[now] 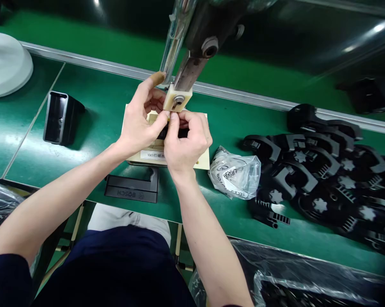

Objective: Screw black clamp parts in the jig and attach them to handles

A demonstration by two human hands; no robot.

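In the head view, both hands meet over a green surface [99, 94], near its middle. The left hand [137, 116] comes in from the left, its thumb reaching right to just under a cream block [186, 98] at the lower end of a metal bar [189, 70]. Its index finger, with a tan covering [157, 77] on the tip, points up beside the lower end of a clear tube [176, 38]; the other fingers curl behind. The right hand [188, 136] has its thumb and bent fingers drawn close together just below the block. Whether either grip pinches anything cannot be told, as the fingertips hide it.

Under the hands sits a cream fixture [203, 158] with a printed label [152, 155] on its near side. A dark part [162, 133] lies on it, mostly covered by the hands.

Nearer than the fixture lies a black piece [131, 188] marked BOSCH. To the left stands a hollow black box [64, 119], and at the far left a round white object [7, 64]. Just right of the fixture is a clear plastic bag [235, 174] holding small pieces; farther right, many black parts [320, 179] lie heaped together.
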